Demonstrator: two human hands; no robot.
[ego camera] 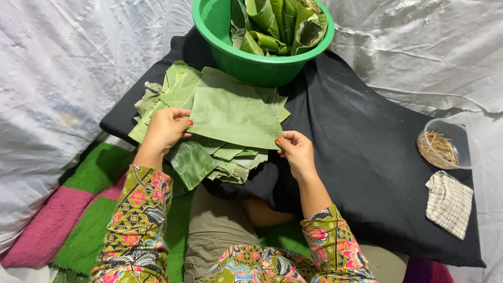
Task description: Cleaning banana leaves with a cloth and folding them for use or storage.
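Both hands hold one flat pc of banana leaf, the top leaf (236, 115), roughly rectangular, pale green, ribs running across it. Left hand (166, 128) grips its left edge, fingers clamped on it w/ thumb on top, nails painted orange. Right hand (297, 152) pinches the lower right corner, thumb & fingers closed on the edge. Top leaf sits just above / touching a leaf stack (209, 157), many cut pcs fanned out unevenly, darker green ones poking out at the bottom & left. Stack rests on a black cushion (367, 157) that spreads to the right, lying on a crinkled white sheet (63, 78). Behind the stack, touching its far edge, a green basin (251, 68) w/ rolled & folded leaves standing inside. Far right on the cushion: clear plastic tub (448, 144) holding thin straw-coloured sticks, and just below it a folded checked cloth (449, 203), near each other but apart, both well apart from the hands. Sleeves are patterned, olive w/ pink & blue flowers. Near left, a pink & green mat (84, 209) under the person's arm. Khaki trousers (215, 230) show between the arms, knee tucked under the cushion's near edge.
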